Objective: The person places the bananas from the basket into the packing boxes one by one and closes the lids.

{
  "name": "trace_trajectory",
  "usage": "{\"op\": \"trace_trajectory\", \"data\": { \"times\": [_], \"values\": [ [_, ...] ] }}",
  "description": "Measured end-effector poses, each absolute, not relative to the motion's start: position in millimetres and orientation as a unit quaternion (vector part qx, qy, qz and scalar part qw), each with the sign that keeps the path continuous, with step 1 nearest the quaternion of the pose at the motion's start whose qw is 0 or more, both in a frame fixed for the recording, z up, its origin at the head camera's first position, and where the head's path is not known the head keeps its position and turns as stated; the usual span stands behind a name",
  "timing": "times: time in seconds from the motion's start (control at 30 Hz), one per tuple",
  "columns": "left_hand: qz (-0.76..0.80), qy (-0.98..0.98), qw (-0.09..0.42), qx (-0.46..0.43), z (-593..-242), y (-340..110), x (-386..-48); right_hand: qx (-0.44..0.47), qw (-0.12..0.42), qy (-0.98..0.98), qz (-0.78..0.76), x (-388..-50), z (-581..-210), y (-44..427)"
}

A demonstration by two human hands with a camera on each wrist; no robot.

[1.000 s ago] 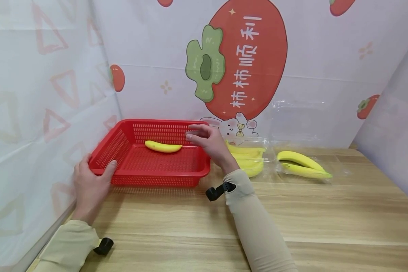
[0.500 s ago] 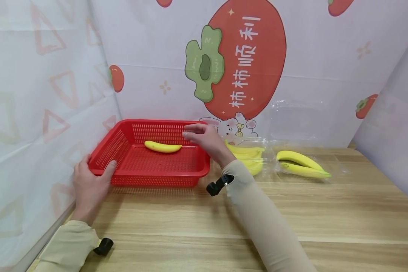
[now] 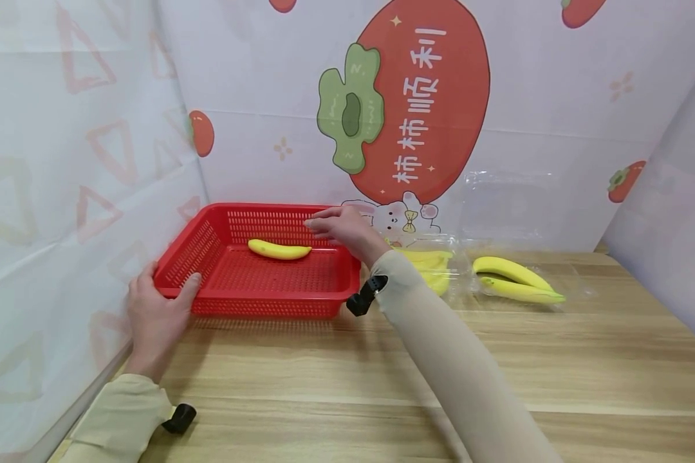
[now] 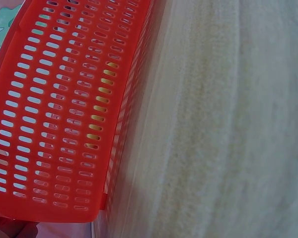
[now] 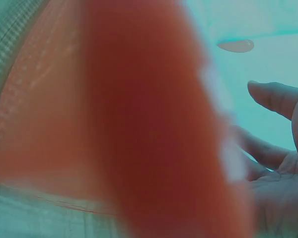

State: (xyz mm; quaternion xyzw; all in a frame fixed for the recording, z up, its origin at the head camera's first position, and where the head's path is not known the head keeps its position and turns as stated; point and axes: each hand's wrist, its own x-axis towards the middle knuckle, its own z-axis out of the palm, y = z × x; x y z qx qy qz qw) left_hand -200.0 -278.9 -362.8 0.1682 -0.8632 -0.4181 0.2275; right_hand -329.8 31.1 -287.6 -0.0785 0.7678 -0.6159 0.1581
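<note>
A red plastic basket [image 3: 266, 305] with slotted walls stands at the left of the table. One yellow banana [image 3: 279, 250] lies inside it, near the back. My left hand [image 3: 159, 321] holds the basket's near left corner, its thumb over the rim. My right hand [image 3: 350, 233] hovers at the basket's right end, fingers extended and holding nothing. In the left wrist view the slotted basket wall [image 4: 54, 109] fills the left side, with yellow showing through some slots. Blurred red covers much of the right wrist view, beside the spread fingers of my right hand [image 5: 283, 183].
Several bananas [image 3: 437, 273] sit in a clear plastic container just right of the basket, partly behind my right wrist. Two more bananas [image 3: 515, 289] lie further right, by clear plastic [image 3: 506, 206] that stands up. A printed cloth [image 3: 255, 167] hangs behind, another along the left.
My right hand has shifted a little left and away from me, further over the basket's right end, with its forearm slanting more. The left hand, basket and banana stay put.
</note>
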Motion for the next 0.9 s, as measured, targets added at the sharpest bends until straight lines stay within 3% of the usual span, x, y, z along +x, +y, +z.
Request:
{"op": "trace_trajectory", "data": {
  "times": [0.27,0.9],
  "values": [
    [-0.420,-0.864,0.216,0.173,-360,-277,-200,-0.084,0.194,0.803,-0.558,-337,-280,24],
    [-0.427,-0.861,0.210,0.180,-363,-278,-202,-0.157,0.166,0.826,-0.516,-337,-242,12]
  ]
}}
